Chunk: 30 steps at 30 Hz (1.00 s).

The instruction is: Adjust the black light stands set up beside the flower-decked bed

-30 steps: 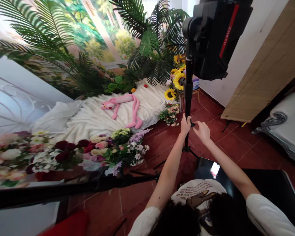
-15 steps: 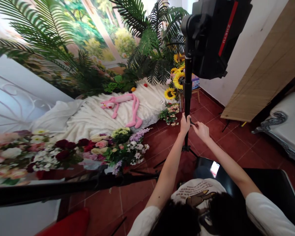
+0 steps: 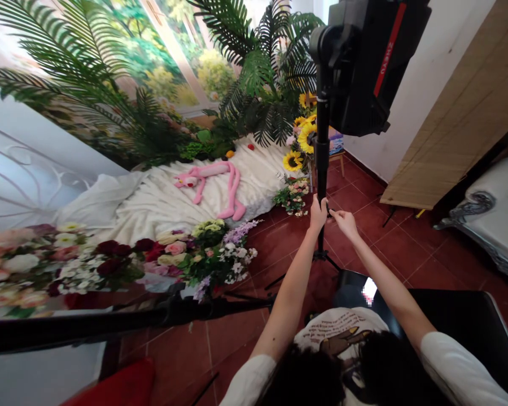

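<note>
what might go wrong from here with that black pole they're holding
The bulky black fixture sits high on the pole, so it might tip. The right hand's fingers are at a small dark fitting; if that loosens, the upper section could perhaps slide and pinch the left hand.

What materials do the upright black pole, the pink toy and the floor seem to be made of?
Upright black pole: probably painted metal; slim, smooth tube, dull sheen.
Pink toy: likely plush fabric; soft-looking, rounded, matte.
Floor: reddish tiling, perhaps ceramic; pale joint lines, slight gloss.
</note>
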Tool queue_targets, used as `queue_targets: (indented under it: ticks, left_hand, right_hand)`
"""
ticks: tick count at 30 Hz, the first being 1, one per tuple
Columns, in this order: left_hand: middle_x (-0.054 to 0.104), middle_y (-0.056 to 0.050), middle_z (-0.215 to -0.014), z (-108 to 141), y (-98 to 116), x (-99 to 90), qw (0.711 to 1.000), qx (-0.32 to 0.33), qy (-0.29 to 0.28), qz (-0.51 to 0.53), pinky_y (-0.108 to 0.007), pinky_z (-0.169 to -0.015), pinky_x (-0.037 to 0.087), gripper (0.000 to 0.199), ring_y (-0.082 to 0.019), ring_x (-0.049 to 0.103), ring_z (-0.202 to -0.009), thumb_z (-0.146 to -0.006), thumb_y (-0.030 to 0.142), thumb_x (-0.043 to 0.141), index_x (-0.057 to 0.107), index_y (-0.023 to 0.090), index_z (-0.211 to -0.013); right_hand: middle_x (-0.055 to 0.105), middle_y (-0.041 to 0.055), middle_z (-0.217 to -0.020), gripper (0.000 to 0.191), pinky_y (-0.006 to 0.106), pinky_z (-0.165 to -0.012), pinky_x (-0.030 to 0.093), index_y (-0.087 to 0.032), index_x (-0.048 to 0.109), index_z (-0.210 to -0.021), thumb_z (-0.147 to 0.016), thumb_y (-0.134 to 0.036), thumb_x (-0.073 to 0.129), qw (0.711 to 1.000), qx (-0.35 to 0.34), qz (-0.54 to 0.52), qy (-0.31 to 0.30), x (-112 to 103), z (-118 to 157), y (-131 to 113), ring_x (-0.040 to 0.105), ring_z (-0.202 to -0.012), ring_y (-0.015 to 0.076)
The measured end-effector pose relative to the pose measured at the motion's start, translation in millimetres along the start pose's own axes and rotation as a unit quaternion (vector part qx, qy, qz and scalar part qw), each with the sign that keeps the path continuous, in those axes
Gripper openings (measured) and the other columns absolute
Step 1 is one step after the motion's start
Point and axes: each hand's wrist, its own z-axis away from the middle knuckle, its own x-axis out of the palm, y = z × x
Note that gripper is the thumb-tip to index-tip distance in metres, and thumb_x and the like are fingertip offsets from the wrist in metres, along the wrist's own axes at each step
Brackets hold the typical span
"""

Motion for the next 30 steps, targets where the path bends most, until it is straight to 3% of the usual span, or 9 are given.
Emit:
queue_targets:
  ticks: [9,13,18,21,23,25,28,30]
  left_hand:
    - [0.063,-0.011,-0.100,2.7,2.5,0.4,0.999,0.021,0.034,-0.008,-0.034,-0.090,0.049,0.047,-0.020,0.063,-0.092,-0.097,0.060,0.036,0.055,0.018,-0.106]
    - [0.066,-0.011,-0.106,6.8,4.1,-2.6,1.000,-0.021,-0.006,0.007,-0.035,-0.092,0.050,0.049,-0.019,0.065,-0.094,-0.096,0.059,0.041,0.055,0.018,-0.119]
    - [0.059,-0.014,-0.135,34.7,-14.8,-24.1,0.997,-0.037,-0.034,0.063,-0.036,-0.104,0.048,0.055,-0.019,0.060,-0.122,-0.094,0.059,0.045,0.052,0.019,-0.131]
    - [0.068,-0.017,-0.119,79.5,-40.3,-56.4,0.984,-0.121,-0.083,0.099,-0.040,-0.094,0.055,0.057,-0.020,0.069,-0.103,-0.090,0.062,0.048,0.060,0.014,-0.118]
    - [0.073,-0.015,-0.102,123.5,-58.8,-86.4,0.966,-0.203,-0.120,0.104,-0.042,-0.089,0.057,0.058,-0.020,0.072,-0.089,-0.086,0.065,0.053,0.063,0.012,-0.108]
    - [0.074,-0.012,-0.091,174.7,-75.6,-120.9,0.947,-0.284,-0.118,0.096,-0.042,-0.089,0.056,0.055,-0.021,0.072,-0.086,-0.079,0.064,0.062,0.066,0.013,-0.098]
    - [0.074,-0.009,-0.079,251.3,-94.6,-175.8,0.908,-0.413,-0.041,0.058,-0.041,-0.084,0.057,0.049,-0.022,0.072,-0.078,-0.076,0.061,0.065,0.066,0.014,-0.090]
    - [0.073,-0.008,-0.075,292.9,-101.3,-211.4,0.886,-0.461,0.027,0.032,-0.041,-0.081,0.057,0.044,-0.023,0.072,-0.074,-0.077,0.059,0.064,0.065,0.015,-0.086]
  right_hand:
    - [0.072,0.0063,-0.059,0.050,0.023,-0.058,0.043,-0.017,0.070,-0.076,-0.085,-0.063,0.054,1.000,-0.002,0.000,-0.016,2.0,-4.9,11.5,0.061,-0.054,0.0164]
    - [0.070,0.0059,-0.057,0.053,0.024,-0.059,0.045,-0.017,0.068,-0.076,-0.084,-0.067,0.053,1.000,-0.007,0.003,-0.012,2.2,-3.4,9.6,0.062,-0.054,0.0168]
    - [0.071,0.0048,-0.060,0.051,0.025,-0.067,0.050,-0.019,0.063,-0.079,-0.090,-0.066,0.046,0.999,-0.022,0.024,0.023,8.2,12.1,4.4,0.068,-0.060,0.0178]
    - [0.072,0.0026,-0.066,0.043,0.025,-0.068,0.051,-0.021,0.060,-0.088,-0.096,-0.059,0.040,0.999,-0.020,0.016,0.037,22.0,31.7,16.3,0.069,-0.061,0.0159]
    - [0.071,0.0013,-0.067,0.036,0.024,-0.064,0.051,-0.022,0.058,-0.091,-0.098,-0.052,0.040,1.000,-0.004,-0.021,0.005,34.8,46.8,32.0,0.068,-0.058,0.0144]
    - [0.070,-0.0002,-0.064,0.028,0.022,-0.058,0.050,-0.021,0.056,-0.091,-0.096,-0.046,0.045,0.996,0.032,-0.062,-0.053,48.6,61.5,48.9,0.067,-0.054,0.0134]
    - [0.069,-0.0024,-0.061,0.018,0.019,-0.050,0.045,-0.021,0.051,-0.094,-0.092,-0.039,0.054,0.983,0.082,-0.094,-0.132,67.9,79.4,64.2,0.065,-0.051,0.0126]
    - [0.068,-0.0034,-0.060,0.016,0.018,-0.048,0.043,-0.021,0.050,-0.094,-0.090,-0.035,0.057,0.976,0.087,-0.104,-0.172,80.2,87.5,64.4,0.064,-0.051,0.0115]
